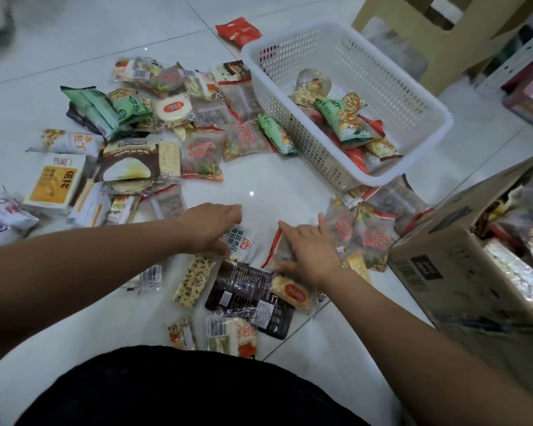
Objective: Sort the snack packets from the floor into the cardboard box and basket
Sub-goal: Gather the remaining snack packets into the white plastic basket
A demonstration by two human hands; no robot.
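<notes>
Bare floor (259, 182) lies open between the far pile (166, 127) and the near packets (246, 290). On the right the basket (391, 78) and the box (443, 272) hem it in.

Glossy white floor tiles (74, 41) reflect small glints of light, with a beige plastic stool (474, 38) far right.

Only a few bits are legible tbh. The white packet (243, 241) has blue Chinese print, looks like 果蔬 and 海苔脆. The yellow-and-white packet (54, 182) shows a big black 花. The cardboard box (443, 241) has a barcode label, too blurry to read.
</notes>
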